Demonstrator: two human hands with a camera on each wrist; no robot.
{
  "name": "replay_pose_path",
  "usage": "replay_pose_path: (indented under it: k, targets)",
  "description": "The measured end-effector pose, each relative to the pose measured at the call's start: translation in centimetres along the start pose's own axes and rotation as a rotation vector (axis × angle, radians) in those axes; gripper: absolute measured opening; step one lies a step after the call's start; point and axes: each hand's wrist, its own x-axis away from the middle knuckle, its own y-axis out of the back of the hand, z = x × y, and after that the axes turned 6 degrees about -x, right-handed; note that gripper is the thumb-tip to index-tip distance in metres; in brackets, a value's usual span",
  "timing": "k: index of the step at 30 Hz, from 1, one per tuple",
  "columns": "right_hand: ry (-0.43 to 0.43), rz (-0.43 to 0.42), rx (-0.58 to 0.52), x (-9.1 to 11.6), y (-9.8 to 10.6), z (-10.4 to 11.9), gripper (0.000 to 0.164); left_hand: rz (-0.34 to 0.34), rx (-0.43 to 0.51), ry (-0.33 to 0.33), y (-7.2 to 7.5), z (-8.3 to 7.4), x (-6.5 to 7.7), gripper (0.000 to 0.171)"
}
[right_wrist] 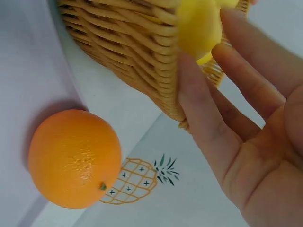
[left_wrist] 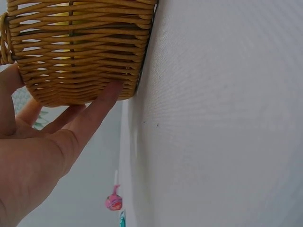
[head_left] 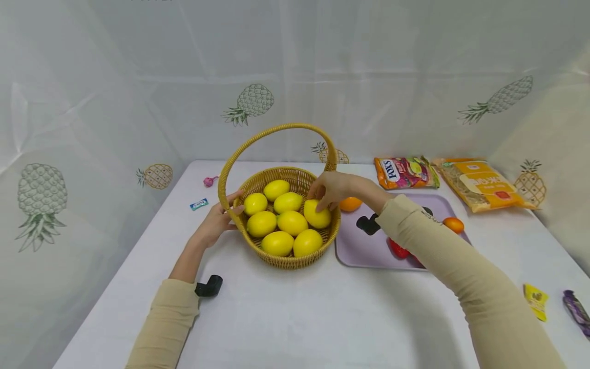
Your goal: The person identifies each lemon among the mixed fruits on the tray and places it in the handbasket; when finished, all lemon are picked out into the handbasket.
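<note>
A wicker basket (head_left: 288, 263) with a tall arched handle holds several yellow lemons (head_left: 278, 243). My left hand (head_left: 214, 223) grips its left side by the handle's base; in the left wrist view the fingers (left_wrist: 97, 111) lie along the outer wall. At the basket's right rim my right hand (head_left: 335, 187) reaches in from above and holds a lemon (head_left: 318, 215) between thumb and fingers. That lemon (right_wrist: 201, 28) is partly hidden by the rim in the right wrist view.
Right of the basket, a lilac tray (head_left: 364, 253) bears an orange (head_left: 351, 204), a smaller orange fruit (head_left: 454, 224) and red produce (head_left: 398, 249), partly under my right arm. Behind lie a candy bag (head_left: 406, 172) and a yellow package (head_left: 484, 184). A lollipop (head_left: 210, 181) and small wrapped sweets (head_left: 536, 301) lie around.
</note>
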Motion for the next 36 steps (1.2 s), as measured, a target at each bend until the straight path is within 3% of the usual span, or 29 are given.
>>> replay_pose_path:
  k: [7, 14, 22, 25, 30, 33, 36]
  targets:
    - [0.031, 0.005, -0.137, -0.1, 0.1, -0.9, 0.036, 0.003, -0.013, -0.007, 0.1, -0.2, -0.2, 0.059]
    - [-0.027, 0.059, -0.353, -0.1, 0.2, -1.6, 0.044, 0.007, -0.018, 0.000, 0.0, -0.1, -0.2, 0.059]
    - [0.014, 0.099, -0.358, 1.1, 1.3, -1.6, 0.050, 0.008, -0.018, -0.003, 0.4, 0.0, 0.0, 0.059]
    - [0.074, 0.086, -0.264, 2.1, 2.0, -1.4, 0.047, 0.012, -0.025, -0.009, 0.8, -0.1, 0.2, 0.058]
    - [0.235, 0.006, -0.003, 4.4, 2.1, -1.5, 0.040, 0.063, -0.099, -0.020, 1.8, -0.7, 0.3, 0.058]
    - [0.301, -0.065, 0.225, 5.9, 1.8, -1.8, 0.035, 0.062, -0.213, -0.030, 2.9, -2.0, 0.3, 0.058]
    - [0.321, -0.169, 0.512, 7.2, 2.2, -2.3, 0.036, -0.035, -0.395, -0.069, 4.5, -4.5, 0.3, 0.056]
